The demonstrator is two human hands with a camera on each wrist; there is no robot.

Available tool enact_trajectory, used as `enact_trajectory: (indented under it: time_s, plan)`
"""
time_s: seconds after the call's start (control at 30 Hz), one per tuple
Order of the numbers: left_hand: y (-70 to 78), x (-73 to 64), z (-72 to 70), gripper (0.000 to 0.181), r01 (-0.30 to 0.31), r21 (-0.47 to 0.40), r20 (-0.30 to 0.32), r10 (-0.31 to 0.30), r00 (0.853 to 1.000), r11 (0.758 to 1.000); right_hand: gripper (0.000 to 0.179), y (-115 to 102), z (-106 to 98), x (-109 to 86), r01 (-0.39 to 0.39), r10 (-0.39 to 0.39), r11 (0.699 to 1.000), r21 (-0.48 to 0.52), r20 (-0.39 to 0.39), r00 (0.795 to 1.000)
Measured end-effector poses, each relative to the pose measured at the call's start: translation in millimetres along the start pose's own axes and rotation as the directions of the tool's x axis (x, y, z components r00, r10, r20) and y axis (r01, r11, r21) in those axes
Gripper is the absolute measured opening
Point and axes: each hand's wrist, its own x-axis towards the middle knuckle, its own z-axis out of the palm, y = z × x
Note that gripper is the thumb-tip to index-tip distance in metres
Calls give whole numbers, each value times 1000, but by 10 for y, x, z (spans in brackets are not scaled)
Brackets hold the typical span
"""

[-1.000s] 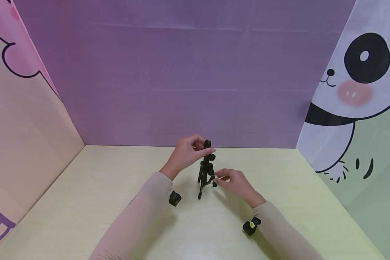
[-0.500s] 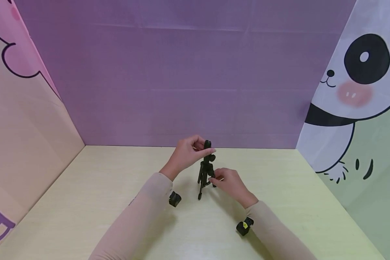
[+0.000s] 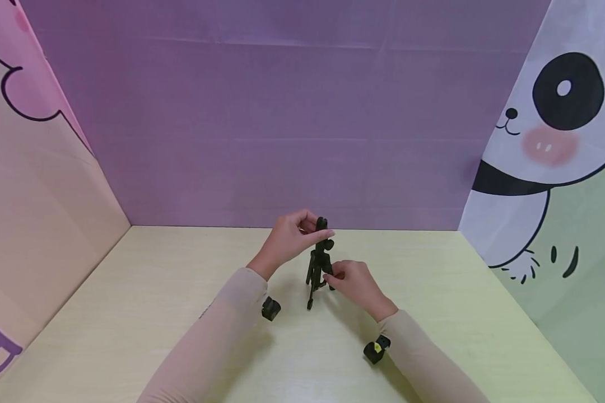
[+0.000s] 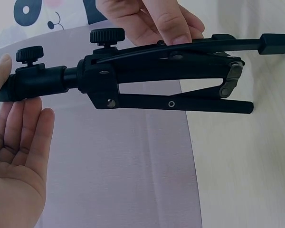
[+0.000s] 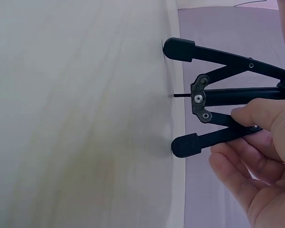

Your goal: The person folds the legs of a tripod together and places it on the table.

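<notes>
A small black tripod [image 3: 319, 260] stands upright at the middle of the table, its legs partly spread. My left hand [image 3: 293, 238] holds its upper column between thumb and fingers. In the left wrist view two ridged knobs show, one on the column [image 4: 30, 54] and one on the collar [image 4: 107, 36]. Lower down, my right hand [image 3: 359, 286] pinches the right leg. The right wrist view shows the thumb [image 5: 259, 111] at a brace and fingers behind the leg. Two rubber feet, one upper [image 5: 179, 49] and one lower [image 5: 186, 145], are close to the tabletop.
The pale wooden table [image 3: 181, 280] meets a purple cloth wall [image 3: 292, 123] just behind the tripod. Printed side panels flank it, with a panda drawing [image 3: 549, 145] on the right. A small black camera sits at each wrist, left [image 3: 270, 309] and right [image 3: 375, 351].
My right hand has moved slightly left onto the tripod's right leg and closed its fingers on it, then stayed nearly still. My left hand and the tripod's column have kept their place.
</notes>
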Motion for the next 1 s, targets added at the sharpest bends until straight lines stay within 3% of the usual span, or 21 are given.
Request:
enact_trajectory:
  time_s: [0.63,0.83,1.0]
  plan:
    - [-1,-7,9,28,11,-8,-7,-11,1000,1000,26,47,0,-4,-3,2,999,52,14,1000]
    - [12,-17,17,29,15,-10,-9,-15,1000,1000,29,126,0,14,-24,16,996,86,98,995]
    - [4,-22,29,27,10,-16,-17,-10,1000,1000,20,178,17,31,-135,96,975,177,214,972]
